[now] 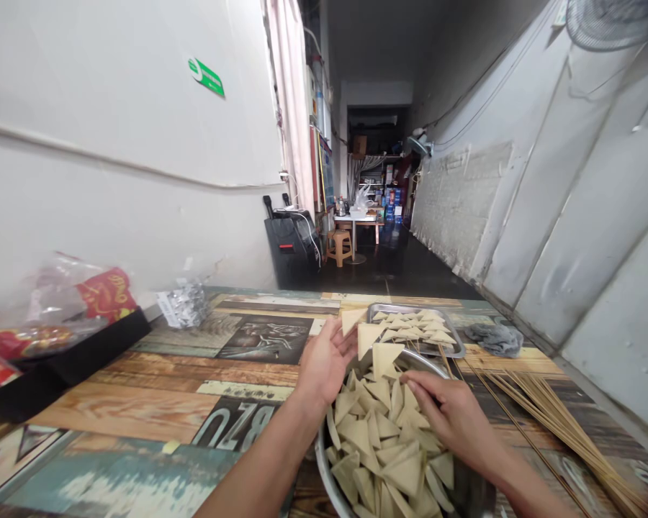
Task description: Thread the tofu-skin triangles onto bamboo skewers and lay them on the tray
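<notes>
A steel bowl (327, 471) in front of me is heaped with pale triangular tofu pieces (367, 435). Above its far rim, three tofu triangles (387, 357) line up in a slanting row, apparently on a skewer whose shaft is hidden. My left hand (324, 360), palm turned up, has its fingers closed at the far triangle (352, 319). At the near end of the row, my right hand (448, 406) is pinched, seemingly on the skewer's end. Behind the bowl, a metal tray (459, 349) holds several skewered triangles (410, 324).
Bamboo skewers (567, 424) lie loose on the right of the wood-patterned table (113, 403). A grey cloth (495, 338) sits beside the tray. On the left stand a black box (86, 360) with red packets and a clear plastic bag (183, 303). A black speaker (291, 244) is beyond.
</notes>
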### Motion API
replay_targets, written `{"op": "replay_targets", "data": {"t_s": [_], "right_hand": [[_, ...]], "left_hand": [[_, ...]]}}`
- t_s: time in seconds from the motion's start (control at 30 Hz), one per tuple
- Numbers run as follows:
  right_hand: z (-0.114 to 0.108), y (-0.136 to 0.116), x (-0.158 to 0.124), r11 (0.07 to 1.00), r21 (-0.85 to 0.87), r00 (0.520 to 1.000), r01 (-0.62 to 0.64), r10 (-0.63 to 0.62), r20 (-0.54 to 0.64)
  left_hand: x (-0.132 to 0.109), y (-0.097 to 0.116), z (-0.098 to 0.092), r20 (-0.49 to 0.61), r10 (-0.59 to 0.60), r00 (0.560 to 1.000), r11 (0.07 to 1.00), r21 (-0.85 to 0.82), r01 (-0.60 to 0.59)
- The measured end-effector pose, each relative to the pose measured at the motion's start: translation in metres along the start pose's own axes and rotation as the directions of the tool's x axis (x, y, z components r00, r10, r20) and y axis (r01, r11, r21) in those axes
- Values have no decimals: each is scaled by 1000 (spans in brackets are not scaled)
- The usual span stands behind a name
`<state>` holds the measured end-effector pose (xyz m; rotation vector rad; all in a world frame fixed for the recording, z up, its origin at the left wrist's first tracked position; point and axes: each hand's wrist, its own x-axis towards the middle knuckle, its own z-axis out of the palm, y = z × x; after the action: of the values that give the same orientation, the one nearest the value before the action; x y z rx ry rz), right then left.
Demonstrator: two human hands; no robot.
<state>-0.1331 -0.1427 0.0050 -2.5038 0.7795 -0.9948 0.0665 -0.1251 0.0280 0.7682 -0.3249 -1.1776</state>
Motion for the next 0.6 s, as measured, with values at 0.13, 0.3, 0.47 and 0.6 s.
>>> {"op": "replay_targets", "data": {"t_s": [0.13,0.3,0.47,0.6], "right_hand": [[-18,19,9,969,-165,979,-183,165,-118],[-28,55,24,842,-386,926,-377,355,-132],[-17,82,45,715,-523,855,-464,516,-53],[-3,90,61,652,-585,802,-482,598,6]], "left_hand": [[-4,-2,2,-27,92,995,987,132,-87],[-7,-6,3,11,107,994,961,254,-106],[-5,-10,1,37,89,995,927,363,-96],[-5,-13,0,67,80,995,906,410,-101]]}}
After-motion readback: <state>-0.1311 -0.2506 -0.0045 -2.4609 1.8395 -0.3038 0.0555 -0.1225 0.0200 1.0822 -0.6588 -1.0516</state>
